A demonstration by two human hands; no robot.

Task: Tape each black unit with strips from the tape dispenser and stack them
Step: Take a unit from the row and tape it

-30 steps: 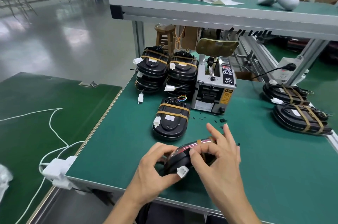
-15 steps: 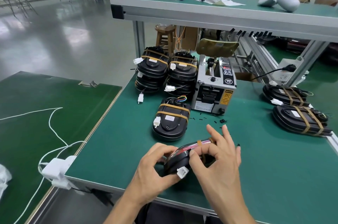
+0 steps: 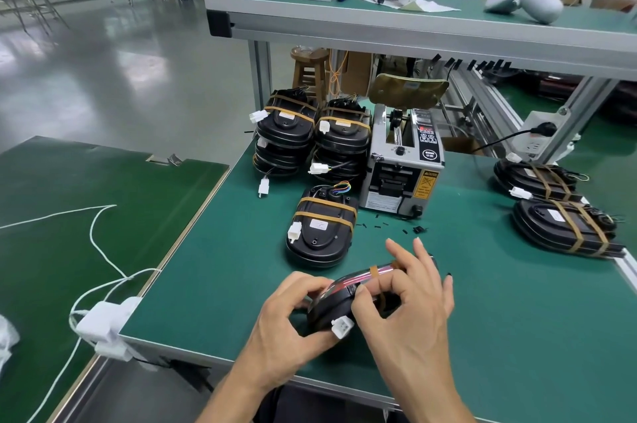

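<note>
A black unit point(image 3: 332, 307) with a white connector point(image 3: 342, 327) stands on edge near the table's front. My left hand point(image 3: 287, 326) grips its left side. My right hand point(image 3: 410, 305) pinches a brown tape strip point(image 3: 374, 272) against the unit's top edge, with the outer fingers spread. A taped black unit point(image 3: 322, 233) lies flat just behind. Two stacks of taped units point(image 3: 286, 136) point(image 3: 343, 143) stand at the back, left of the grey tape dispenser point(image 3: 403, 167). Much of the held unit is hidden by my hands.
Two more taped units point(image 3: 537, 177) point(image 3: 565, 226) lie at the right edge of the green table point(image 3: 517, 319). Small black bits point(image 3: 415, 229) are scattered before the dispenser. A shelf point(image 3: 413, 29) runs overhead. White cables and an adapter point(image 3: 103, 319) lie on the left bench.
My right thumb and forefinger have shifted slightly along the tape on the held unit. The left hand keeps its grip and the unit stays in place.
</note>
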